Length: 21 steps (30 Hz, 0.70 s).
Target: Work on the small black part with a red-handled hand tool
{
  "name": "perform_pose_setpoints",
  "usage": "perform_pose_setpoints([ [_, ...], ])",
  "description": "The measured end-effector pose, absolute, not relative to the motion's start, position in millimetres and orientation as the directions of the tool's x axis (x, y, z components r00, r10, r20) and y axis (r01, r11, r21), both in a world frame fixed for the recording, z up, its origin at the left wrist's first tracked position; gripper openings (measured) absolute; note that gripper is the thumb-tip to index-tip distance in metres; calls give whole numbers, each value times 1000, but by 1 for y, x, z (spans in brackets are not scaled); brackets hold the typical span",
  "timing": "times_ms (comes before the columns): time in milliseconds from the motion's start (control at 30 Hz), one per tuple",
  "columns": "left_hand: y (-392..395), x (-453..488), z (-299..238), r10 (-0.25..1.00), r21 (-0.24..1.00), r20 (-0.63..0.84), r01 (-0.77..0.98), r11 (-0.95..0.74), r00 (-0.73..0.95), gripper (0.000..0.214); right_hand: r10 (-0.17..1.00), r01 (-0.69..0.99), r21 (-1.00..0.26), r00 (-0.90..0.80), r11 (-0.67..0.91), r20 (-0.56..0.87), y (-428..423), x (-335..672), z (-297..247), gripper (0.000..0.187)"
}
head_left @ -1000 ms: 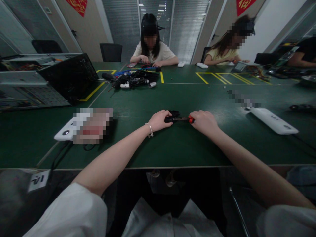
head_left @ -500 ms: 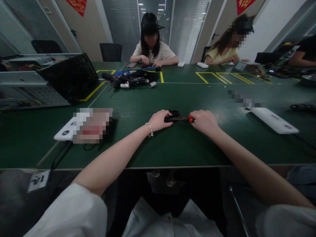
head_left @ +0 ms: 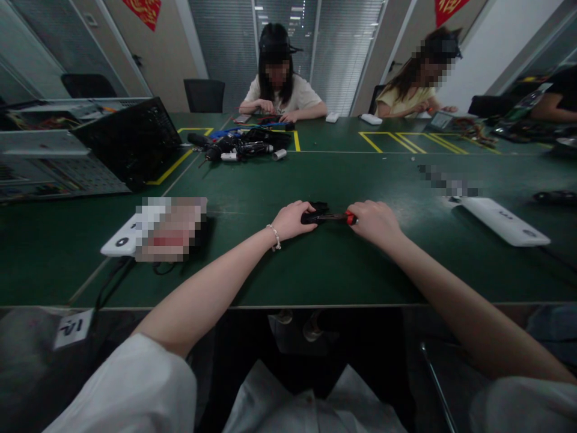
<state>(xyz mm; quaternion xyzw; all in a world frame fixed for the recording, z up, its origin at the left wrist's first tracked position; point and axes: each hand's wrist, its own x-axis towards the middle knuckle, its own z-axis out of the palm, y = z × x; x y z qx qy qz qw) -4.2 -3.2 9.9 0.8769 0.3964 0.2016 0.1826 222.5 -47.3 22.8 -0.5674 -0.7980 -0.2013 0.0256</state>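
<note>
My left hand (head_left: 292, 220) is closed around a small black part (head_left: 317, 211) just above or on the green table, thumb and fingers pinching it. From the right, my right hand (head_left: 375, 221) grips a red-handled tool (head_left: 350, 218) with a slim metal shaft. The shaft points left and meets the black part; its tip and the exact contact are too dark to make out. Fingers hide much of the handle.
An opened computer case (head_left: 54, 159) stands at the left. A heap of black tools and cables (head_left: 238, 144) lies ahead. White power banks flank me, left (head_left: 121, 240) and right (head_left: 505, 222). Two co-workers sit opposite; part of another person shows at far right. The table edge (head_left: 315, 306) runs before me.
Both hands hold the same grip and place against the black part. The whole view has shifted very slightly; a co-worker's hands opposite have moved a little.
</note>
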Motion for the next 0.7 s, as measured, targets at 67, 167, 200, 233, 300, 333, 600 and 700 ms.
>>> perform_pose_setpoints([
  [67,-4,-4,11,772,484,200,624,-614,604,30,897,917,293,-351,271,268,-47,223,23,17],
  [167,-4,-4,12,776,492,195,625,-607,600,30,903,919,287,-344,269,258,-46,222,23,17],
  [200,-4,-4,12,776,492,194,624,-607,601,30,904,921,283,-342,268,255,-46,222,23,17],
  [233,-4,-4,12,776,493,195,624,-607,601,29,906,922,281,-339,266,255,-46,222,23,17],
  [300,-4,-4,11,775,492,196,623,-608,601,29,903,922,282,-341,266,262,-46,222,22,16],
  [333,-3,-4,11,774,491,198,623,-609,601,30,900,920,286,-345,268,267,-46,222,22,16],
  [600,-3,-4,9,767,473,213,623,-623,605,31,900,920,286,-345,268,266,-47,223,23,17],
  [700,-3,-4,10,769,480,208,622,-619,605,30,906,924,279,-336,263,258,-46,223,23,18],
])
